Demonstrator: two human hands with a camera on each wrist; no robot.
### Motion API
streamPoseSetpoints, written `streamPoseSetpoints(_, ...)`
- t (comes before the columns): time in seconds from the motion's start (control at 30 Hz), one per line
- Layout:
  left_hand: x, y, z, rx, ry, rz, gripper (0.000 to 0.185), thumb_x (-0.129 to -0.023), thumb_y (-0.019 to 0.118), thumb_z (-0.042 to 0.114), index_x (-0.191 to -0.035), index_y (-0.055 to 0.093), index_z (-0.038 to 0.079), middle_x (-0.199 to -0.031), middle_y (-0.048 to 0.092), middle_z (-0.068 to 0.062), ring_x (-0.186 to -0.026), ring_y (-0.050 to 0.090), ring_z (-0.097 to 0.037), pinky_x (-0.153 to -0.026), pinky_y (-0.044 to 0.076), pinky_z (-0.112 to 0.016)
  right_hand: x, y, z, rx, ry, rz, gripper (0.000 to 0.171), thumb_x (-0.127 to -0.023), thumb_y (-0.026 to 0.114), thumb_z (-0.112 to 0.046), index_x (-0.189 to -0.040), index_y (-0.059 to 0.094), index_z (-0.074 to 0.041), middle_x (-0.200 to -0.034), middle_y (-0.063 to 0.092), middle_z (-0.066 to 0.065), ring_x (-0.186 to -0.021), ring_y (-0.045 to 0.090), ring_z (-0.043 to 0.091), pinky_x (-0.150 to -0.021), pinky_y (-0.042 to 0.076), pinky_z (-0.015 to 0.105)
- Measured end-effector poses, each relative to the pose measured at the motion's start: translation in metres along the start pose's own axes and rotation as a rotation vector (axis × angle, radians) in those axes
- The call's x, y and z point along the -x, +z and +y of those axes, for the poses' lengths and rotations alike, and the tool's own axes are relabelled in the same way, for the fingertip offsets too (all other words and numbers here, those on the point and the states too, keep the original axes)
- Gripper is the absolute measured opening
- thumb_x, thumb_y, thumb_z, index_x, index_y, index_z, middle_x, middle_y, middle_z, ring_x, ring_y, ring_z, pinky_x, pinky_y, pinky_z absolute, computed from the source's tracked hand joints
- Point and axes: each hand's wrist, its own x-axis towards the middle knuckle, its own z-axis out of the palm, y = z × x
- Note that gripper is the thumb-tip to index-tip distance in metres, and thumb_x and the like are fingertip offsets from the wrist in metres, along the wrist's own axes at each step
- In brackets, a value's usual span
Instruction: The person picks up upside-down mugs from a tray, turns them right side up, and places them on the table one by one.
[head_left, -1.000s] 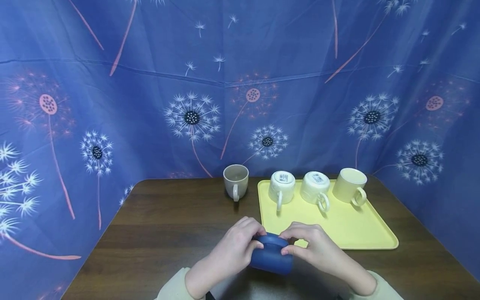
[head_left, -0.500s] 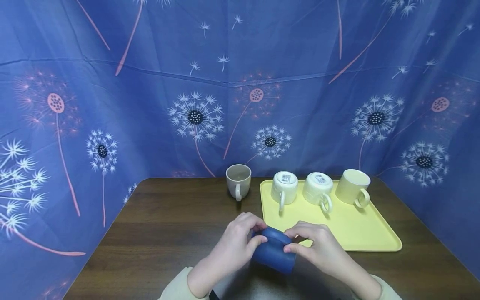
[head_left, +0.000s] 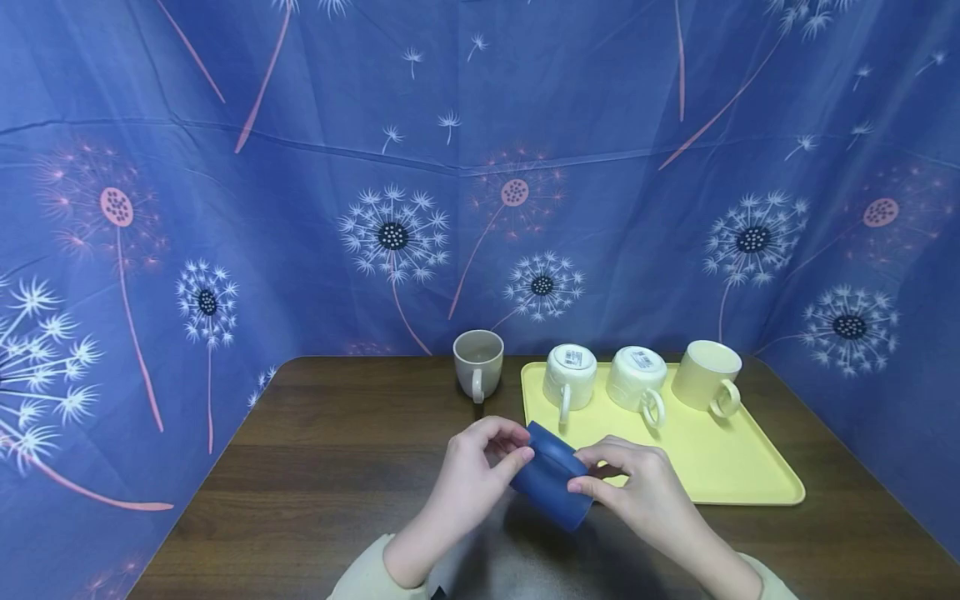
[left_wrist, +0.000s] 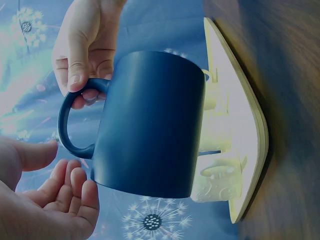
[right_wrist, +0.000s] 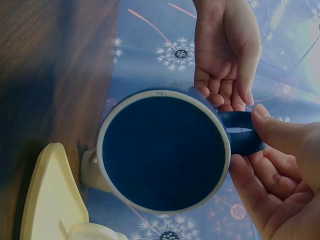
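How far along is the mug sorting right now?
Three mugs already sit on the yellow tray, two upside down. In hand: the blue mug, tilted above the table, right hand on its handle, left hand beside it. The beige mug remains off the tray.

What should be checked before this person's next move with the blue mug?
1. Grip: the right hand pinches the handle of the blue mug: ok.
2. Support: the left hand rests its fingers against the mug: ok.
3. Mug contents: the right wrist view shows nothing inside: ok.
4. Free room: the near part of the yellow tray is bare: ok.
5. Neighbours: the beige mug stands apart from both hands: ok.
6. Chips or cracks on the mug: cannot tell.
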Motion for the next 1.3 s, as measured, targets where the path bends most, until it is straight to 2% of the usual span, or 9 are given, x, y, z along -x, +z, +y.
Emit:
streamPoseSetpoints(0.13, -0.001, 0.001, -0.002, 0.071, -0.042, 0.032, 0.011, -0.082, 0.072, 0.011, -0.092, 0.068, 0.008, -0.083, 0.067, 0.000, -0.073, 0.058, -0.008, -0.066, 0.050, -0.022, 0.000, 0.001, -0.002, 0.024, -0.025, 0.060, 0.030, -0.059, 0.086, -0.009, -0.085, 0.073, -0.015, -0.076, 0.067, -0.011, -0.067, 0.062, 0.000, -0.062, 0.051, 0.013)
streamPoseSetpoints(0.27, -0.001, 0.003, -0.001, 0.116, -0.077, 0.029, 0.012, -0.084, 0.072, 0.016, -0.091, 0.069, 0.008, -0.083, 0.068, -0.002, -0.072, 0.058, -0.008, -0.066, 0.050, -0.022, -0.001, 0.001, -0.003, 0.050, -0.086, 0.123, 0.032, -0.058, 0.087, -0.009, -0.085, 0.072, -0.015, -0.075, 0.067, -0.010, -0.067, 0.061, 0.001, -0.064, 0.050, 0.011)
streamPoseSetpoints(0.37, -0.001, 0.005, 0.000, 0.165, -0.121, 0.022, 0.015, -0.084, 0.071, 0.018, -0.092, 0.069, 0.006, -0.084, 0.068, -0.005, -0.071, 0.058, -0.007, -0.065, 0.050, -0.021, -0.002, 0.001, -0.004, 0.074, -0.103, 0.135, 0.031, -0.058, 0.087, -0.011, -0.084, 0.071, -0.015, -0.076, 0.066, -0.010, -0.067, 0.060, 0.000, -0.064, 0.049, 0.011)
streamPoseSetpoints(0.53, -0.002, 0.009, 0.002, 0.339, -0.220, -0.009, 0.018, -0.086, 0.069, 0.014, -0.096, 0.069, -0.001, -0.086, 0.069, -0.013, -0.072, 0.063, -0.015, -0.067, 0.055, -0.027, -0.001, 0.004, -0.003, 0.095, -0.118, 0.156, 0.027, -0.061, 0.087, -0.016, -0.082, 0.070, -0.012, -0.074, 0.066, -0.006, -0.065, 0.058, 0.003, -0.063, 0.048, 0.012)
streamPoseSetpoints(0.63, -0.003, 0.010, 0.003, 0.471, -0.292, -0.034, 0.021, -0.087, 0.067, 0.013, -0.099, 0.068, -0.004, -0.088, 0.069, -0.015, -0.074, 0.065, -0.020, -0.069, 0.056, -0.030, -0.001, 0.007, -0.002, 0.114, -0.140, 0.177, 0.025, -0.067, 0.083, -0.026, -0.081, 0.070, -0.010, -0.074, 0.066, -0.004, -0.065, 0.057, 0.005, -0.061, 0.047, 0.011)
streamPoseSetpoints(0.77, -0.004, 0.012, 0.004, 0.596, -0.372, -0.064, 0.026, -0.089, 0.065, 0.014, -0.102, 0.066, -0.008, -0.089, 0.069, -0.016, -0.073, 0.065, -0.017, -0.070, 0.054, -0.029, -0.001, 0.010, 0.000, 0.147, -0.188, 0.206, 0.030, -0.075, 0.075, -0.038, -0.081, 0.070, -0.009, -0.073, 0.066, -0.003, -0.065, 0.055, 0.005, -0.059, 0.045, 0.011)
streamPoseSetpoints(0.93, -0.005, 0.016, 0.003, 0.743, -0.458, -0.094, 0.027, -0.089, 0.064, 0.012, -0.103, 0.063, -0.011, -0.083, 0.069, -0.009, -0.069, 0.062, -0.012, -0.071, 0.053, -0.026, 0.000, 0.015, 0.000, 0.175, -0.246, 0.242, 0.034, -0.080, 0.069, -0.043, -0.081, 0.070, -0.009, -0.072, 0.066, -0.002, -0.064, 0.055, 0.007, -0.057, 0.044, 0.012)
streamPoseSetpoints(1.13, -0.005, 0.020, 0.003, 0.949, -0.563, -0.110, 0.017, -0.089, 0.063, 0.011, -0.093, 0.065, -0.006, -0.073, 0.064, -0.003, -0.066, 0.061, -0.012, -0.070, 0.052, -0.025, 0.001, 0.022, 0.002, 0.211, -0.295, 0.261, 0.036, -0.084, 0.064, -0.044, -0.080, 0.069, -0.009, -0.071, 0.064, -0.003, -0.062, 0.053, 0.008, -0.055, 0.043, 0.012)
streamPoseSetpoints(1.3, -0.005, 0.022, 0.001, 1.075, -0.596, -0.116, 0.013, -0.091, 0.061, 0.012, -0.086, 0.066, 0.001, -0.073, 0.064, -0.004, -0.068, 0.059, -0.013, -0.072, 0.051, -0.025, 0.001, 0.026, 0.003, 0.239, -0.321, 0.269, 0.036, -0.087, 0.060, -0.044, -0.080, 0.069, -0.010, -0.071, 0.063, -0.005, -0.060, 0.050, 0.007, -0.053, 0.039, 0.011)
